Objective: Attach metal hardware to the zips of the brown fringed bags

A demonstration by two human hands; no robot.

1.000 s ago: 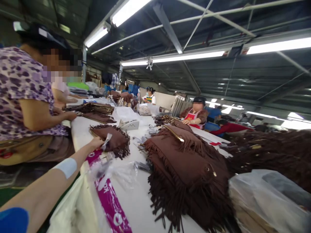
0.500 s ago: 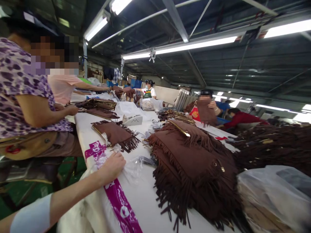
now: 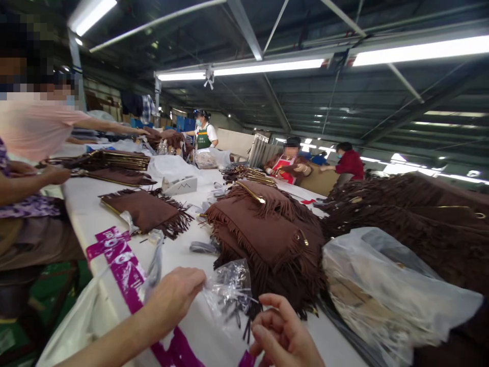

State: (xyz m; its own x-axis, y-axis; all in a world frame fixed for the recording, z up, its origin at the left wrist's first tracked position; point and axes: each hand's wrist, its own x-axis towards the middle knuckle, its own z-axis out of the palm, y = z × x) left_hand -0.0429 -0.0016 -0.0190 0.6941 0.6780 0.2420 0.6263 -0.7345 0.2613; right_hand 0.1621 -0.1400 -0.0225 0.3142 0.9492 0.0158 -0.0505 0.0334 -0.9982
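My left hand [image 3: 176, 294] is closed on the edge of a small clear plastic bag [image 3: 231, 285] above the white table. My right hand [image 3: 280, 334] is just right of the bag, its fingers curled but apart, with nothing visible in them. Behind the bag lies a pile of brown fringed bags [image 3: 263, 221] with gold-coloured metal edging. A single brown fringed bag [image 3: 143, 210] lies flat to the left. Between them are a small bundle in grey wrapping [image 3: 204, 247] and a strip of crumpled grey plastic [image 3: 153, 267].
Purple printed tape [image 3: 124, 267] runs along the table's left edge. A white tape dispenser [image 3: 179, 185] stands farther back. To the right are a large translucent plastic bag [image 3: 382, 285] and a big brown heap [image 3: 401, 209]. Co-workers stand at the left and far side.
My right hand has come into view from below. My left hand has moved nearer and holds the clear plastic bag over the table. The view has swung right.
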